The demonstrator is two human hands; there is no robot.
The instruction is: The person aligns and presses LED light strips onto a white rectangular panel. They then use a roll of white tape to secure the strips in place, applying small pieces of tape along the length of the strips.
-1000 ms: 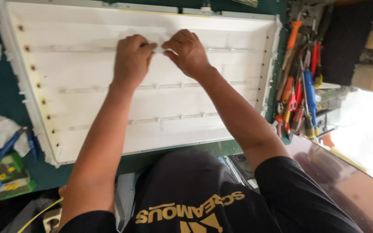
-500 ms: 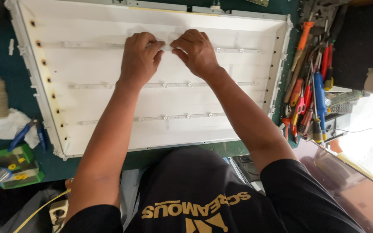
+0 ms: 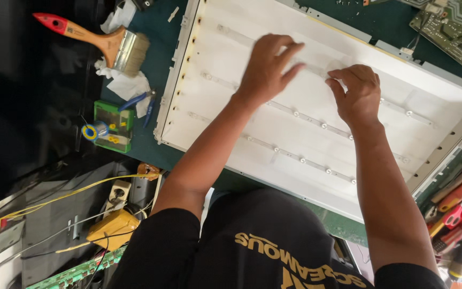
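Hands rest on the top light strip [image 3: 316, 69], which slants down to the right. Left hand [image 3: 267, 69] lies flat with fingers spread; right hand [image 3: 356, 93] pinches the strip.

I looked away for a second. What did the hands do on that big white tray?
The left hand opened and spread its fingers flat on the white panel; the right hand drew a little away from it, fingers curled. The view also swung left, bringing a paintbrush into sight. Both hands stayed on the panel's upper light strip.
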